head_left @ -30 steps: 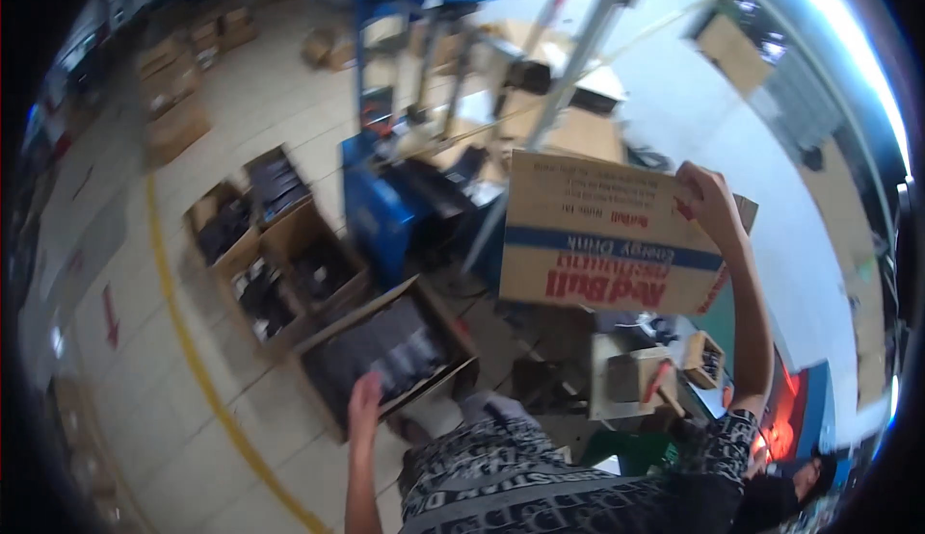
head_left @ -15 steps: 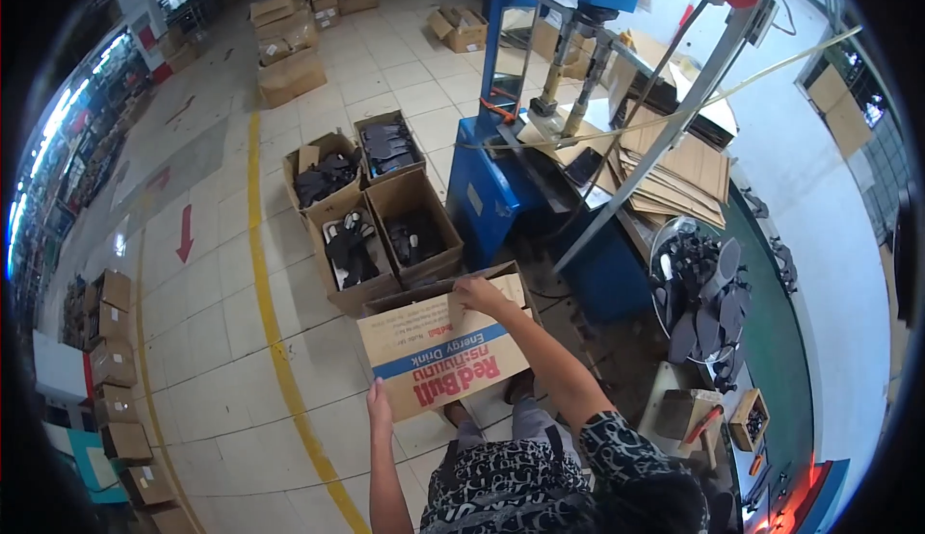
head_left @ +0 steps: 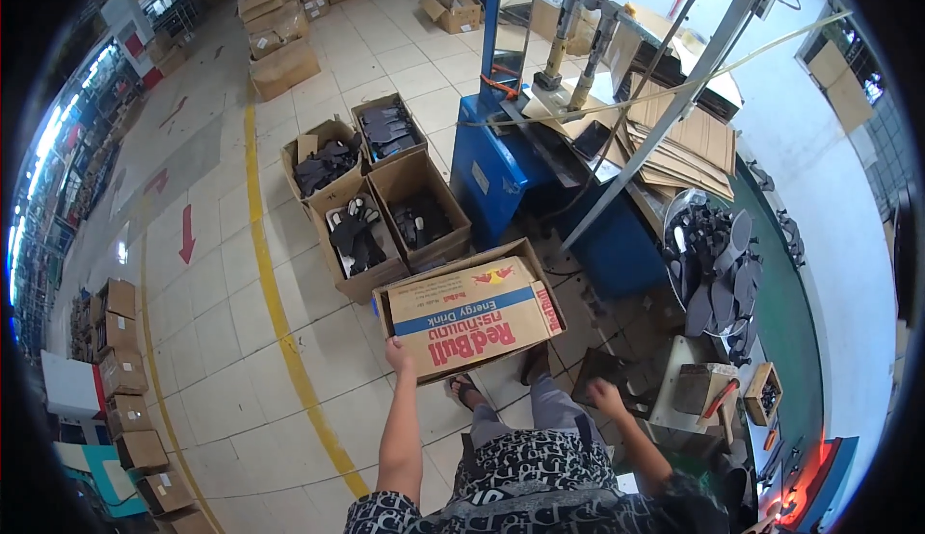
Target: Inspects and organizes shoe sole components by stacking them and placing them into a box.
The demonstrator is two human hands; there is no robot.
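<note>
In the head view, the left hand (head_left: 402, 357) touches the near left corner of a printed cardboard sheet (head_left: 467, 314); I cannot tell whether its fingers pinch the edge. The right hand (head_left: 607, 397) is apart from the sheet, to its near right, fingers partly curled; whether they pinch anything is unclear. The sheet lies flat in the mouth of an open box (head_left: 383, 311), in front of the person's feet (head_left: 463, 391). Just beyond, slightly left, four open cartons (head_left: 358, 286) hold dark pieces. A blue machine (head_left: 485, 163) stands far right of them; a round basin (head_left: 672, 211) of dark pieces sits right.
</note>
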